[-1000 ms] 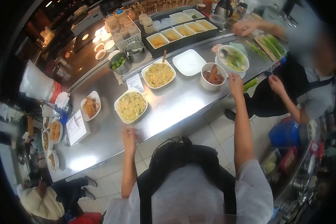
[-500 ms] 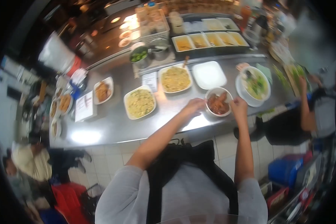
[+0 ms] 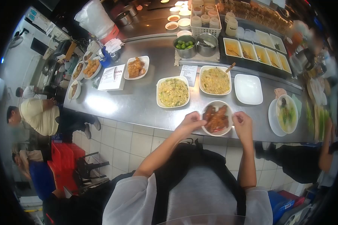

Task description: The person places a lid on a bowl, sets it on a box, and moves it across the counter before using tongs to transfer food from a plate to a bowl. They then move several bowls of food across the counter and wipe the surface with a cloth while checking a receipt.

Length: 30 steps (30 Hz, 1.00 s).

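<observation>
The left hand pinches the rim of a smooth, round white bowl at nine o'clock, between thumb and curled fingers; the right hand pinches it at three. Glossy, red-brown meat pieces fill the bowl, by the near edge of the shiny metal counter. From it, grainy yellow rice sits at twelve o'clock in a squarish dish, a rounded-square white plate between one and two, and leafy soup at three.
</observation>
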Each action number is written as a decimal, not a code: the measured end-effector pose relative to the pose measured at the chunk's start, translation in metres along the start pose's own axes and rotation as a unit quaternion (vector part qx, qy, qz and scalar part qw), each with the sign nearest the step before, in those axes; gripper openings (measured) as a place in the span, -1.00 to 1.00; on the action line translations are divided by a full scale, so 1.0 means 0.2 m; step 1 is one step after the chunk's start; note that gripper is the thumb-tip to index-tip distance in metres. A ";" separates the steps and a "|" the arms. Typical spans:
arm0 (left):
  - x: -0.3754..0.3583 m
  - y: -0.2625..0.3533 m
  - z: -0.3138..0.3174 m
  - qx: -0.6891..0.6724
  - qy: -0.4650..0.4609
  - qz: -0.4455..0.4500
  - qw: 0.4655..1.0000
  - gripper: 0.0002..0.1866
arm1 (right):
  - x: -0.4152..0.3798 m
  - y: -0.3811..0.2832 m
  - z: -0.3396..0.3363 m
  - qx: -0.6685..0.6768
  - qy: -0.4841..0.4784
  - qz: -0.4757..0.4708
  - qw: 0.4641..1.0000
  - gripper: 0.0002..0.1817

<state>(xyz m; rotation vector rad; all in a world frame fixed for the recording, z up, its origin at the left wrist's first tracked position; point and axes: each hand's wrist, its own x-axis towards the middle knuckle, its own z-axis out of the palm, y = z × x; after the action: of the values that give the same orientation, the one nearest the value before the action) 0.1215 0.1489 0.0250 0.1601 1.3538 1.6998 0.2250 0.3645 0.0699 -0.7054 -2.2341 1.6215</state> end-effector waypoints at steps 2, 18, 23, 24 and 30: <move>-0.20 0.09 -0.04 -0.098 0.043 0.070 0.992 -0.78 | 0.02 -0.04 0.07 0.107 -0.073 0.038 0.991 -0.81; -0.58 0.17 -1.23 -0.064 0.470 0.150 0.867 -0.40 | 0.18 0.09 1.10 0.312 -0.106 0.050 0.943 -0.19; -0.62 0.07 -0.96 0.346 0.641 0.172 0.663 -0.47 | 0.09 0.02 0.82 0.234 0.002 0.033 0.972 -0.33; -0.62 -0.01 -0.91 0.365 0.629 0.232 0.646 -0.54 | 0.05 -0.06 0.59 0.224 -0.002 0.013 0.975 -0.42; -0.62 -0.23 -0.48 0.380 0.361 0.287 0.802 -0.72 | -0.07 -0.15 -1.06 0.044 0.461 -0.103 0.880 -0.68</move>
<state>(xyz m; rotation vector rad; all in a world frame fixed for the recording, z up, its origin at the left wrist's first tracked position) 0.1600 -0.0077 0.0030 0.4429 2.7698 1.6304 0.3365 0.5202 0.1683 -0.9176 -1.4561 0.9496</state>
